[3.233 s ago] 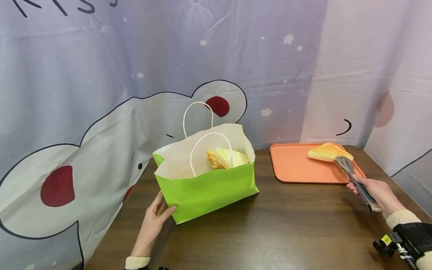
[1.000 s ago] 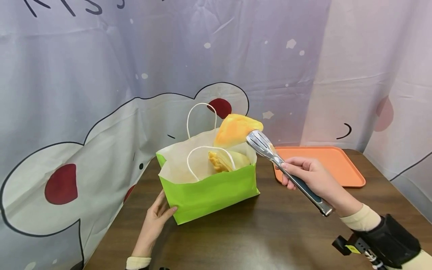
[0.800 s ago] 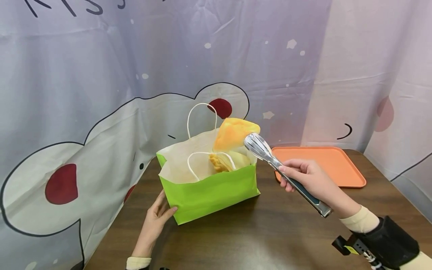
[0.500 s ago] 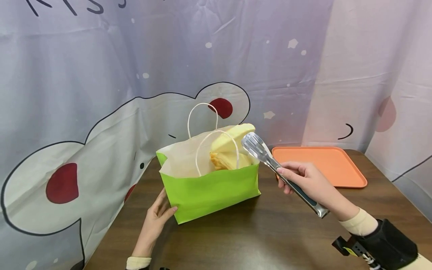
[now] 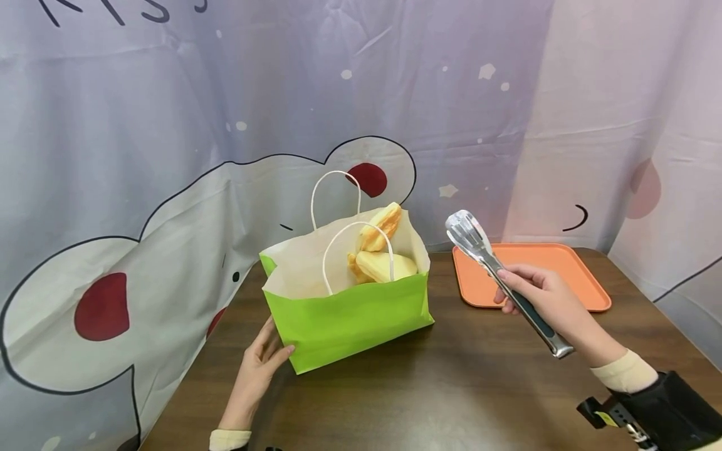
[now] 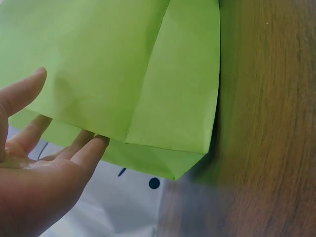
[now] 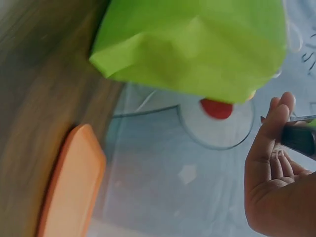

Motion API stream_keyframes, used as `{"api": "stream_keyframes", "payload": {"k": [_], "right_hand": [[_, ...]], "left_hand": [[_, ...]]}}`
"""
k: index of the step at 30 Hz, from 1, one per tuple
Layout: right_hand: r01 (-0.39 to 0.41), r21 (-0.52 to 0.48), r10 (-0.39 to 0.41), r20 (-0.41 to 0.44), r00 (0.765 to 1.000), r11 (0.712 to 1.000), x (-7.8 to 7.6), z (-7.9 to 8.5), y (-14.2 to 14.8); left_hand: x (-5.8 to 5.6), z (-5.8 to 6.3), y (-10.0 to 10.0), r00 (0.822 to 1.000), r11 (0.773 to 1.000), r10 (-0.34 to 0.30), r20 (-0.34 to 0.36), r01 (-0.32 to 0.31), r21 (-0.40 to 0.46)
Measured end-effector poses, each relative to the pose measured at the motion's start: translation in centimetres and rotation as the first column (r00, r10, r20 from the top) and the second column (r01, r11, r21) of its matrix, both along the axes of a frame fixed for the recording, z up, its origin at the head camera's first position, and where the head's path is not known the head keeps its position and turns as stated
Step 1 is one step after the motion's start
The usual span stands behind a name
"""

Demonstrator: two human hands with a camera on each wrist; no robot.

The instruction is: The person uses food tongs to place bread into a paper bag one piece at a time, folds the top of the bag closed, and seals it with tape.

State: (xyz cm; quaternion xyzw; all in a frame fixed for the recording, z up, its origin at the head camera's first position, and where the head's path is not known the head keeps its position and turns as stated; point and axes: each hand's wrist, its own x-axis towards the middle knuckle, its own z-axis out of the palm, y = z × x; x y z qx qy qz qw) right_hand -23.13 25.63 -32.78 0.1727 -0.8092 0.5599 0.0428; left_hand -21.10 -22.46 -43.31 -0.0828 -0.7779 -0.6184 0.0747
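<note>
A green paper bag (image 5: 350, 326) with a white inside and white handles stands at the middle of the table. My left hand (image 5: 256, 369) holds its near left corner, thumb on the front panel and fingers tucked at the side fold in the left wrist view. Inside the bag, a pale yellow bread piece (image 5: 395, 267) lies low, its lower part hidden. Another golden bread piece (image 5: 381, 227) leans upright against the back wall above it. My right hand (image 5: 547, 297) grips metal tongs (image 5: 470, 239) with dark handles, right of the bag; no bread is at their tips.
An orange tray (image 5: 570, 275) lies at the back right of the brown table (image 5: 451, 388), partly behind the right hand and tongs. A printed curtain (image 5: 282, 94) hangs close behind the table and along its sides.
My right hand carried the golden bread piece by tongs from the tray leftward into the bag. The bread came free and tipped upright; the tongs moved back right. The left hand stayed put.
</note>
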Motion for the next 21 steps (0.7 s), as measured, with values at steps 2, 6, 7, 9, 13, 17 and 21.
{"api": "stream_keyframes", "payload": {"k": [2, 6, 7, 9, 13, 17, 21], "right_hand": [[0.026, 0.022, -0.027, 0.018, 0.999, 0.999, -0.1, -0.7, 1.0], [0.049, 0.11, -0.057, 0.074, 0.996, 0.993, -0.2, -2.0, 2.8], [0.051, 0.137, -0.064, 0.094, 0.994, 0.989, -0.2, -2.3, 3.2], [0.047, 0.224, -0.076, 0.123, 0.989, 0.973, -0.1, -2.8, 3.9], [0.041, 0.425, -0.117, 0.154, 0.981, 0.904, 0.2, -3.9, 5.3], [0.069, 0.617, -0.187, 0.128, 0.974, 0.784, 0.6, -5.1, 6.3], [0.081, 0.741, -0.211, 0.083, 0.974, 0.666, 0.8, -6.1, 7.1]], "left_hand": [[0.0, 0.1, 0.1, 1.0, 1.0, 0.003, 0.007, -0.003, -0.006], [0.0, 0.2, 0.2, 1.0, 1.0, 0.004, 0.019, -0.004, -0.014], [0.0, 0.2, 0.2, 1.0, 1.0, 0.004, 0.026, -0.003, -0.016], [0.0, 0.2, 0.2, 0.999, 1.0, 0.002, 0.033, -0.002, -0.016], [-0.1, 0.2, 0.1, 0.999, 1.0, 0.009, 0.046, -0.008, -0.017], [-0.2, 0.3, 0.1, 0.999, 1.0, 0.005, 0.046, -0.004, -0.023], [-0.1, 0.3, 0.2, 0.999, 1.0, -0.005, 0.037, 0.006, -0.03]]}}
